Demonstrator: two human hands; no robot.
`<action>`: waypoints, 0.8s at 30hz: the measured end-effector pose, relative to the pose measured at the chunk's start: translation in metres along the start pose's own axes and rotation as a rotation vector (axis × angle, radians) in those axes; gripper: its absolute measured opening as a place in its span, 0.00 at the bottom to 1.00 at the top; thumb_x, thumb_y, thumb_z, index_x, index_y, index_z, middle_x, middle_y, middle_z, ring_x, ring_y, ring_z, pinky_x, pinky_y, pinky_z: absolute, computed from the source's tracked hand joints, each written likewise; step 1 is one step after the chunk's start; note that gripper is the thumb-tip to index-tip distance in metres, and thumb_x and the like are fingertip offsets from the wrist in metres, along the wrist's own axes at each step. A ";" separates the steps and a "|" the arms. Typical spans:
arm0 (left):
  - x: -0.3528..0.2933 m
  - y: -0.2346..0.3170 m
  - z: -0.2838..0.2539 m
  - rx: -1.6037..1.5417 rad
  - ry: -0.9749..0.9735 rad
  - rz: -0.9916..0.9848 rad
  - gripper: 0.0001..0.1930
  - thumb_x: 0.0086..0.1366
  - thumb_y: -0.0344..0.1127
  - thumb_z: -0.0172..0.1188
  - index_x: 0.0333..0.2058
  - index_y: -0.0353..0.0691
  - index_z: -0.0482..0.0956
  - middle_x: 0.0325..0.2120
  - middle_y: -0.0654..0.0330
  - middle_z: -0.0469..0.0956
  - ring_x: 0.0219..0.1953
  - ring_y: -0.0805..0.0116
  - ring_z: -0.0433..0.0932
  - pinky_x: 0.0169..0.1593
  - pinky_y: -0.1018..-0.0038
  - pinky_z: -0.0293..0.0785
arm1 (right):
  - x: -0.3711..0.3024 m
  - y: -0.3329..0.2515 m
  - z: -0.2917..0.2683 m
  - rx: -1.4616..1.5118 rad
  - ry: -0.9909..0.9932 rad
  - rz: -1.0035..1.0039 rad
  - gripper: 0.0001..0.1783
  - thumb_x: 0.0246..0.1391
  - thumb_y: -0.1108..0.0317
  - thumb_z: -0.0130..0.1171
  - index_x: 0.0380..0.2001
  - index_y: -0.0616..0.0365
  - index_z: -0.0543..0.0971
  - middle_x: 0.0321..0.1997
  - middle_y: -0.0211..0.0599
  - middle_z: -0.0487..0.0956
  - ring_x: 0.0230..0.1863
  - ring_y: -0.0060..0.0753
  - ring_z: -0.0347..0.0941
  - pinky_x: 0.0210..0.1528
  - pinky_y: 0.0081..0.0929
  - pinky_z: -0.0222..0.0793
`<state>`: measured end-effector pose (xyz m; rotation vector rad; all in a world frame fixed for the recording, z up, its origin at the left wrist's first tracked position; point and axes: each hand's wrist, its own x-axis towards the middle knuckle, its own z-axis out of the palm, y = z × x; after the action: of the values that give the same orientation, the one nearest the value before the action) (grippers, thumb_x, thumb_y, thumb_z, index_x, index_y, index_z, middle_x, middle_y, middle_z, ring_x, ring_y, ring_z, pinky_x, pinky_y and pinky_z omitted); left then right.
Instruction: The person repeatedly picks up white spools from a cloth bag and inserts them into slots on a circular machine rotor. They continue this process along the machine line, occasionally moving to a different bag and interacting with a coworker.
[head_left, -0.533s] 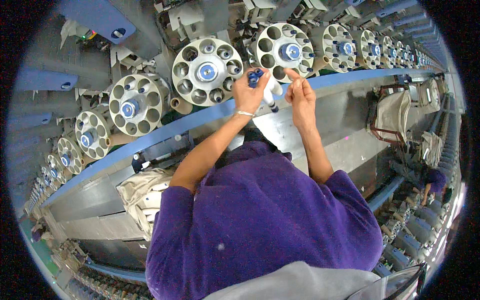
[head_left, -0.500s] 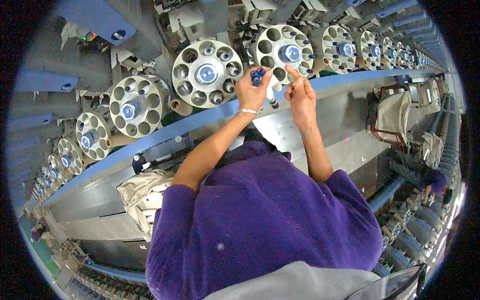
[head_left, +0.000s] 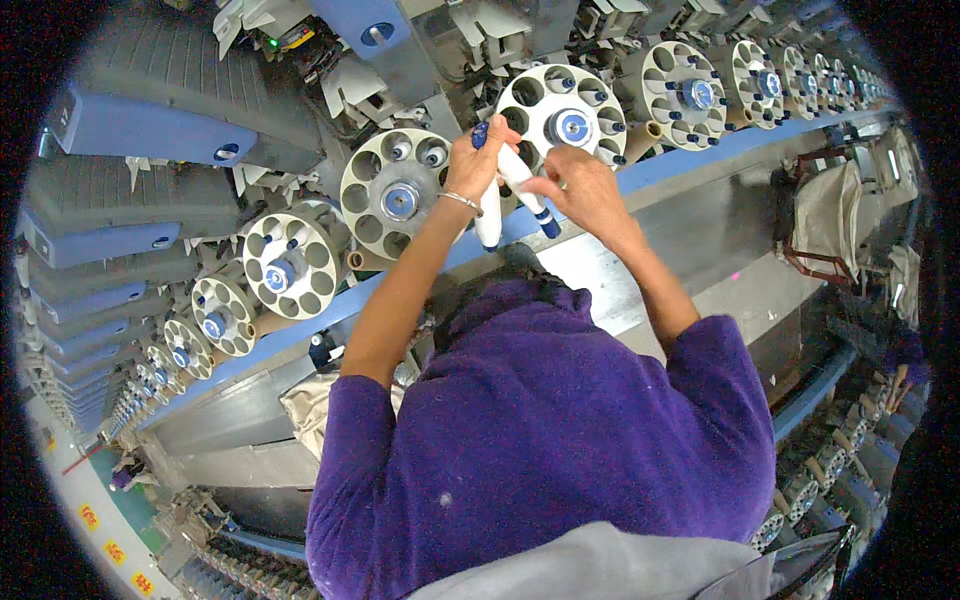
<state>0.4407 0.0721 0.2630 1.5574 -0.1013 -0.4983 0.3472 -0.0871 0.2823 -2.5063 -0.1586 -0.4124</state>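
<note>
Left hand [head_left: 474,168] is gripping white yarn bobbins [head_left: 489,217] near their upper blue ends, the bodies fanning toward five and six o'clock, with round holders sitting at one o'clock [head_left: 541,104] and nine [head_left: 379,186]. Right hand [head_left: 590,190] is hanging at three o'clock, fingers half curled, thumb by the nearer bobbin; whether it's pinching, I can't tell. Bobbins are looking light, stiff-cored, their soft winding probably scuffing easily, so bare ends are seeming the safest hold.

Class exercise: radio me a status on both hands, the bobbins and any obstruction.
Left hand gripping white bobbins with blue ends. Right hand beside them, contact unclear. Right hand partly covers holed wheel behind.
</note>
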 end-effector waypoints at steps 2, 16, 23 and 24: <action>0.003 0.009 -0.004 -0.002 -0.026 0.059 0.23 0.67 0.55 0.53 0.29 0.39 0.81 0.22 0.64 0.78 0.23 0.76 0.76 0.25 0.77 0.71 | 0.016 -0.006 0.002 -0.079 -0.037 -0.164 0.16 0.50 0.56 0.62 0.22 0.58 0.76 0.23 0.39 0.75 0.27 0.46 0.73 0.29 0.40 0.68; 0.016 -0.036 0.028 0.331 0.459 0.504 0.08 0.55 0.33 0.62 0.33 0.38 0.78 0.30 0.52 0.79 0.35 0.53 0.79 0.38 0.64 0.73 | 0.055 0.009 0.029 0.596 0.025 0.140 0.15 0.61 0.62 0.50 0.27 0.63 0.76 0.18 0.39 0.73 0.18 0.23 0.66 0.23 0.30 0.63; -0.047 0.017 0.075 0.171 -0.019 0.464 0.05 0.61 0.32 0.57 0.30 0.38 0.79 0.20 0.60 0.78 0.23 0.72 0.77 0.28 0.74 0.72 | 0.072 0.029 -0.016 0.641 -0.080 0.203 0.19 0.64 0.54 0.47 0.34 0.61 0.75 0.30 0.29 0.76 0.34 0.25 0.68 0.40 0.21 0.65; -0.047 0.027 0.066 0.211 0.124 0.652 0.05 0.62 0.32 0.56 0.29 0.39 0.78 0.20 0.62 0.78 0.21 0.75 0.76 0.25 0.77 0.70 | 0.066 0.037 -0.014 0.750 -0.330 0.175 0.20 0.64 0.54 0.46 0.37 0.61 0.76 0.32 0.29 0.77 0.36 0.26 0.68 0.42 0.20 0.65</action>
<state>0.3804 0.0266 0.3024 1.6457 -0.5597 0.1273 0.4131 -0.1245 0.2949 -1.8038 -0.1798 0.1294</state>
